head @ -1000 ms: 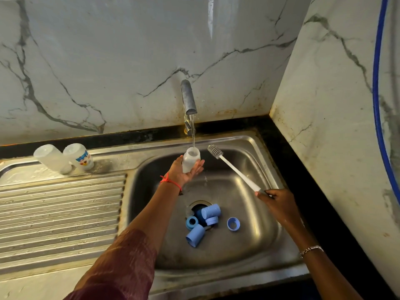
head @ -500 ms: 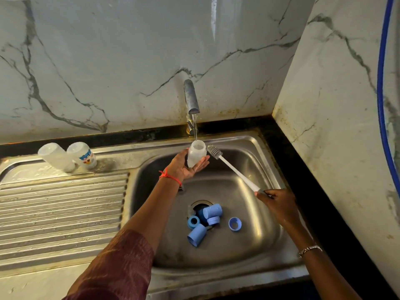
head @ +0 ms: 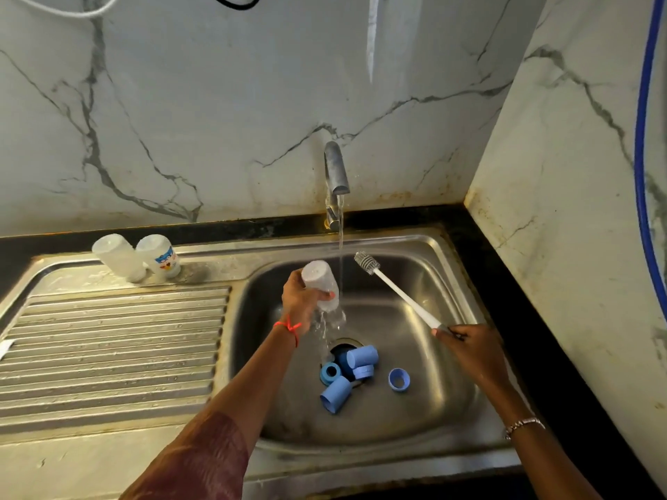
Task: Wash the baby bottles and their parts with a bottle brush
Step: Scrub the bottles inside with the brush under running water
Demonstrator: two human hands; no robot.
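Observation:
My left hand point(head: 301, 301) grips a clear baby bottle point(head: 319, 281) turned mouth down over the steel sink point(head: 433, 442), and water pours out of it toward the drain. Just right of the bottle, the tap point(head: 335, 175) runs a thin stream. My right hand point(head: 469, 346) holds the white handle of a bottle brush point(head: 397, 292), its grey bristle head raised to the right of the stream and touching nothing. Several blue caps and rings point(head: 348, 373) lie around the drain. Two more clear bottles point(head: 139, 258) stand upside down at the back left of the drainboard.
The ribbed steel drainboard point(head: 108, 355) stretches left of the basin. A black counter strip point(head: 523, 283) runs behind and to the right. Marble walls close in at the back and right, with a blue hose point(head: 640, 157) hanging on the right wall.
My left hand has tipped the bottle from upright under the stream to mouth down, so it empties into the sink. The brush and my right hand stayed nearly still.

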